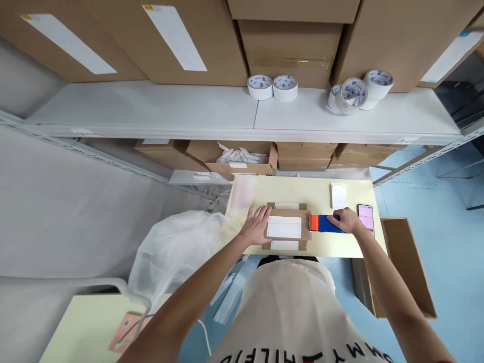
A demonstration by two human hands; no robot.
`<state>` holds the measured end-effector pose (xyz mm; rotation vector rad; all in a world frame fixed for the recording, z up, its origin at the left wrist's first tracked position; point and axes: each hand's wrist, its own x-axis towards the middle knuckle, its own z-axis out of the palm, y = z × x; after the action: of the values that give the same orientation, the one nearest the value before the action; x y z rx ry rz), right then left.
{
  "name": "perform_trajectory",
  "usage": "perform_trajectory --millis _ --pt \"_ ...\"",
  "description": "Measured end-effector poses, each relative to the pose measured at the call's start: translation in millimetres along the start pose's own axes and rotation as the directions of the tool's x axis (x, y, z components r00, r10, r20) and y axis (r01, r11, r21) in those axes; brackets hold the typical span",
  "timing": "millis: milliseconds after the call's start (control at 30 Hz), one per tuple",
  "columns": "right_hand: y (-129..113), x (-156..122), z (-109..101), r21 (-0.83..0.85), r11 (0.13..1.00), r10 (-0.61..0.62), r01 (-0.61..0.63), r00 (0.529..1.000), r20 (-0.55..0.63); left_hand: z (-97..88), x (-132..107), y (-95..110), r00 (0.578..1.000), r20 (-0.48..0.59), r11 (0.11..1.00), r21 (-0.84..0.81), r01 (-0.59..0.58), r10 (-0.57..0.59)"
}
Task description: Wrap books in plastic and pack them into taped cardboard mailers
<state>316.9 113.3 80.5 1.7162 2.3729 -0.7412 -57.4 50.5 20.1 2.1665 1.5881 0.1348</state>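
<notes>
A flat brown cardboard piece [304,233] with white panels lies on the pale yellow table [295,194]. My left hand [256,226] lies flat on its left end, fingers stretched out. My right hand [347,221] is closed on a blue tape dispenser [325,223] with an orange head, which touches the cardboard's right edge.
A phone [366,218] with a lit screen and a white card [338,195] lie at the table's right. An open cardboard box [406,262] stands on the floor at right, a white plastic bag [174,249] at left. Tape rolls [272,86] sit on the shelf above.
</notes>
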Motion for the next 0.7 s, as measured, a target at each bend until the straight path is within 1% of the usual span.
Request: perform_trajectory --millis 67,100,167,200,267,333,400,467,600,667,700 --pt "4.4 8.0 13.1 0.027 0.999 -0.022 0.022 1.0 0.012 2.7 2.6 11.3 1.0 0.015 0.999 0.03 0.013 -0.013" --pt "5.3 11.2 18.8 0.046 0.998 -0.038 0.038 0.999 0.014 5.8 5.3 20.8 0.999 0.034 0.999 0.049 0.006 -0.008" --pt "5.6 15.5 27.4 0.073 0.995 -0.066 0.065 0.998 0.014 15.4 13.8 45.9 0.995 0.092 0.996 0.082 -0.039 0.032" --pt "5.3 16.7 30.4 0.081 0.994 -0.078 0.077 0.997 0.012 21.1 19.3 59.9 0.989 0.128 0.993 0.087 -0.083 0.072" --pt "4.4 17.4 34.6 0.101 0.991 -0.095 0.093 0.995 0.014 31.9 30.7 85.2 0.982 0.151 0.987 0.096 -0.129 0.114" --pt "5.0 16.4 37.4 0.124 0.987 -0.106 0.101 0.994 0.032 38.9 39.6 101.3 0.98 0.152 0.984 0.102 -0.147 0.13" --pt "9.9 13.2 38.4 0.144 0.985 -0.106 0.096 0.992 0.062 41.1 44.2 106.7 0.979 0.148 0.983 0.102 -0.154 0.138" --pt "20.4 7.5 36.4 0.145 0.986 -0.091 0.077 0.992 0.091 40.1 45.1 105.5 0.979 0.148 0.983 0.102 -0.154 0.138" --pt "42.7 -5.8 22.5 0.046 0.999 0.003 -0.01 0.989 0.147 35.6 43.0 102.7 0.979 0.163 0.983 0.114 -0.141 0.122" --pt "38.7 -7.6 15.1 -0.031 0.997 0.071 -0.066 0.979 0.189 34.0 42.2 104.5 0.975 0.182 0.981 0.119 -0.151 0.128" --pt "30.6 -6.2 12.6 -0.07 0.993 0.107 -0.095 0.973 0.203 33.4 42.0 106.0 0.972 0.192 0.979 0.123 -0.161 0.136"
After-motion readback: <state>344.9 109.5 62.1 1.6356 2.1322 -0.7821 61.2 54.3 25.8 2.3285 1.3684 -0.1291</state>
